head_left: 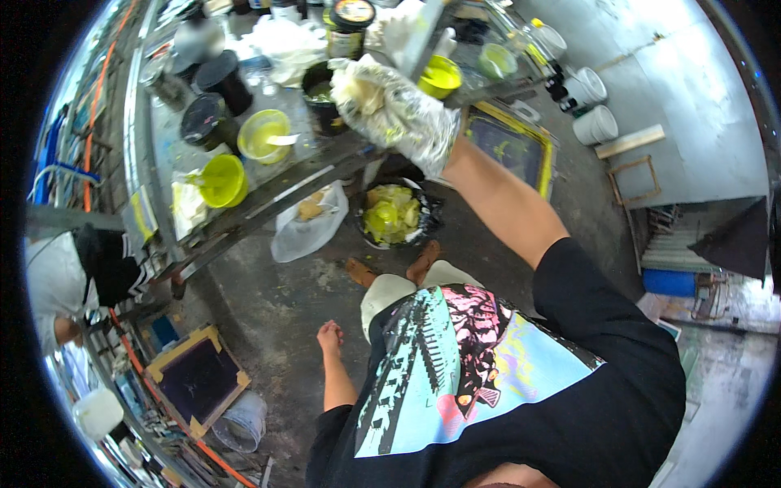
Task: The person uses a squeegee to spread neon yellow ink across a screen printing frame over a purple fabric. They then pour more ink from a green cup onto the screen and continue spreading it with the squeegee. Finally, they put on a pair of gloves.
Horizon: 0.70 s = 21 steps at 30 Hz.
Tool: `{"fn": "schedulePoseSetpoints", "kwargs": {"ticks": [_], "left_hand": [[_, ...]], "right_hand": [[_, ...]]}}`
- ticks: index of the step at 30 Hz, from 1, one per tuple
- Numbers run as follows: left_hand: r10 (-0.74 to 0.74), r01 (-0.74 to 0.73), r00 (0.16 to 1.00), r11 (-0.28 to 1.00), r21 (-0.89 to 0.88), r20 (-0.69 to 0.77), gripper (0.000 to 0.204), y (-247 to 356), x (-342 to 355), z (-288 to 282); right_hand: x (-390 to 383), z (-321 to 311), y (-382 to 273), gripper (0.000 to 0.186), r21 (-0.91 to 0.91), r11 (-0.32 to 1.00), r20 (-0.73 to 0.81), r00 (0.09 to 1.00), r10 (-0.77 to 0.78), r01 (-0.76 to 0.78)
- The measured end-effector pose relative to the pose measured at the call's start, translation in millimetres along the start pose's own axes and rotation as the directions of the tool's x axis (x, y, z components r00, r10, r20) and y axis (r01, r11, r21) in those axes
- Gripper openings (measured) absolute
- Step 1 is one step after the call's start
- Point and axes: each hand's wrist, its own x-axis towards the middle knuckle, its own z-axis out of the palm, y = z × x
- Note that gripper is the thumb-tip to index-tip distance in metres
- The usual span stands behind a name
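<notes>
My right hand (pixel 386 106) reaches over the front edge of the work table, covered to the wrist by a crumpled clear plastic bag (pixel 423 134) with yellow-green smears. Pale, bunched material shows at its far end; my fingers are hidden, so I cannot tell what they grip. Just left of it stands a dark tub (pixel 319 96), and to its right a bright yellow-green tub (pixel 440 77). My left hand (pixel 330 336) hangs low at my side over the floor, fingers loosely curled with nothing visible in them.
On the table are a yellow tub with a white scraper (pixel 264 136), another yellow tub (pixel 223 180) and black containers (pixel 207 120). Beneath its edge sit a lined bin (pixel 392 215) of yellow-green scraps and a clear plastic bag (pixel 305 232). A yellow-edged screen frame (pixel 508 150) stands right.
</notes>
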Motion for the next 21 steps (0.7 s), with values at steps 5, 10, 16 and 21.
{"fn": "schedulePoseSetpoints", "kwargs": {"ticks": [5,10,16,21], "left_hand": [[0.046,-0.046,0.999,0.998,0.048,0.015,0.029,30,5,43],[0.171,-0.171,0.985,0.984,0.052,0.014,0.031,62,-1,99],[0.543,-0.536,0.840,0.823,0.186,0.017,0.032,103,24,244],[0.830,-0.795,0.537,0.558,0.239,-0.151,0.039,162,-20,399]], "right_hand": [[-94,-16,-34,0.048,0.071,0.994,0.112,0.991,0.075,-0.083],[-186,-92,-128,0.033,-0.519,0.842,-0.141,0.957,-0.255,0.149],[-243,-249,-229,0.056,-0.976,-0.010,-0.196,0.899,-0.392,-0.217],[-285,-368,-240,0.054,-0.881,-0.374,-0.076,0.868,-0.492,-0.289]]}}
